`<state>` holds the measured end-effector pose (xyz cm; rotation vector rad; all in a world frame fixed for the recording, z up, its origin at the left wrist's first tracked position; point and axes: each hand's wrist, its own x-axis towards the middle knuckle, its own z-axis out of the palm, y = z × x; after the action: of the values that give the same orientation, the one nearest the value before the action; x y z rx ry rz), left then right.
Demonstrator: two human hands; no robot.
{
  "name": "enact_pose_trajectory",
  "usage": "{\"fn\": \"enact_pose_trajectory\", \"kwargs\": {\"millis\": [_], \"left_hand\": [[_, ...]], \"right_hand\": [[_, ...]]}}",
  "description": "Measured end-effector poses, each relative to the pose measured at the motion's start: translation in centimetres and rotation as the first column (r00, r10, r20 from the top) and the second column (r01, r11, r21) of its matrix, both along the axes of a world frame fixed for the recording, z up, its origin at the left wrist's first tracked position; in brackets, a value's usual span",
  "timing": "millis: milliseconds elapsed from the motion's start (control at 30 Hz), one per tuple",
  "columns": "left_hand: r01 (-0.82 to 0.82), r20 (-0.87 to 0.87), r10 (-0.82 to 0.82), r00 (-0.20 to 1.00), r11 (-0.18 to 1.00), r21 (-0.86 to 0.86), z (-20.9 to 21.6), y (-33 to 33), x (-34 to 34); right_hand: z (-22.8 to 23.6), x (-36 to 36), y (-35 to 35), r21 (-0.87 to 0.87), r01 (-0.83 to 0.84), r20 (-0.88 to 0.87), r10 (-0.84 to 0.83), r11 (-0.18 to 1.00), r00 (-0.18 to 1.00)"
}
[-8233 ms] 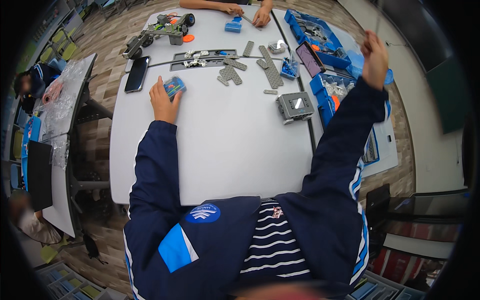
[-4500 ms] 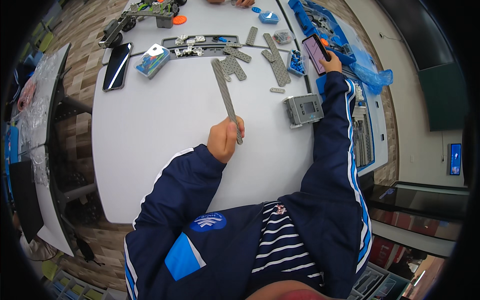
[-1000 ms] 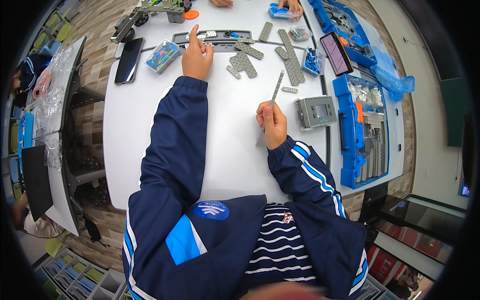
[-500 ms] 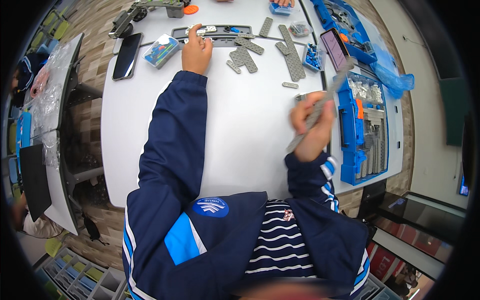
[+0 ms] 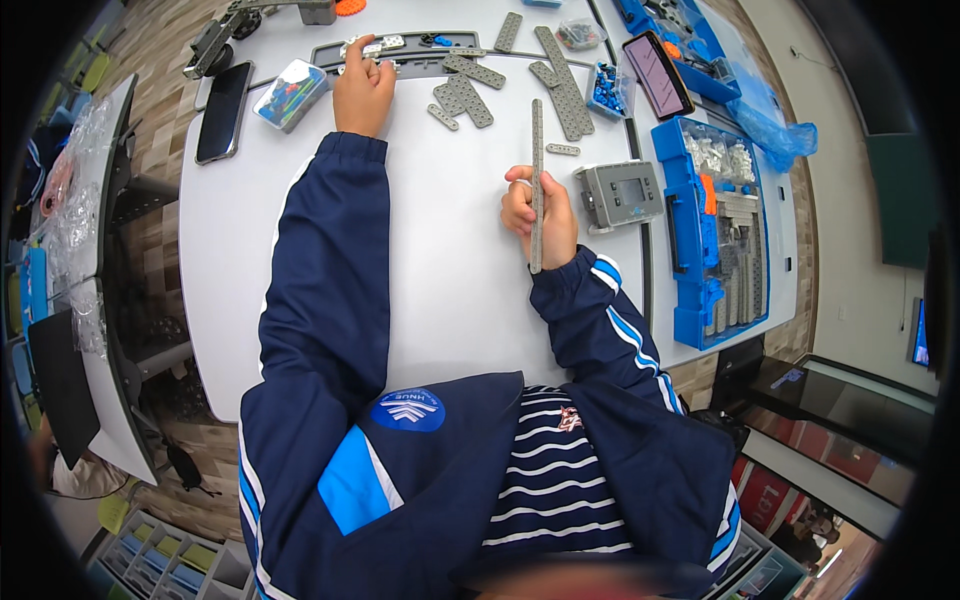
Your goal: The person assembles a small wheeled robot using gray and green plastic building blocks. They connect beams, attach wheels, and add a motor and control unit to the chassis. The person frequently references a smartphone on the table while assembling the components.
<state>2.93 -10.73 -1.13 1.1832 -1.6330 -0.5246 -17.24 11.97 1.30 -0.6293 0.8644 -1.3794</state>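
Upright in my right hand (image 5: 552,218) is a long grey perforated building beam (image 5: 538,135), its fingers closed round the lower half. To the right of that hand lies a grey controller block (image 5: 628,195) with a small screen. Farther off, my left hand (image 5: 366,98) reaches to a shallow grey tray (image 5: 470,66), index finger stretched out and the others partly bent. White connector pieces (image 5: 386,43) lie in the tray beside its fingertips. To the right of the tray are several loose grey perforated plates (image 5: 460,98) and a short grey link (image 5: 563,150).
A black phone (image 5: 224,112) and a clear box of coloured parts (image 5: 291,95) are at the left. On the right stand a box of blue pins (image 5: 608,90), a second phone (image 5: 657,75) and a blue parts case (image 5: 690,330). A grey built model (image 5: 215,45) sits far left.
My right hand has swung left with the beam, turning it from slanted to upright and uncovering the controller block. My left hand stays by the white pieces; the whole view has shifted slightly.
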Motion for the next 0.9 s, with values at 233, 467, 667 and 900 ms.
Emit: {"fn": "enact_pose_trajectory", "kwargs": {"millis": [233,467,667,900], "left_hand": [[0.004,-0.004,-0.004,1.000,1.000,0.002,-0.2,-0.2,0.1],[0.004,-0.001,-0.004,1.000,1.000,-0.003,-0.3,-0.1,0.1],[0.007,-0.059,-0.008,0.998,1.000,-0.018,-0.2,-0.5,0.4],[-0.050,-0.062,0.048,0.997,0.998,-0.041,-0.1,-1.0,1.1]], "right_hand": [[0.0,-0.5,-0.3,0.002,-0.043,-0.015,0.043,0.999,0.999],[0.0,-0.3,-0.3,-0.001,-0.046,-0.034,0.046,0.999,0.998],[0.0,-0.2,-0.4,0.014,-0.045,-0.061,0.046,0.999,0.997],[0.0,-0.3,-0.5,0.021,-0.059,-0.068,0.060,0.998,0.996]]}}
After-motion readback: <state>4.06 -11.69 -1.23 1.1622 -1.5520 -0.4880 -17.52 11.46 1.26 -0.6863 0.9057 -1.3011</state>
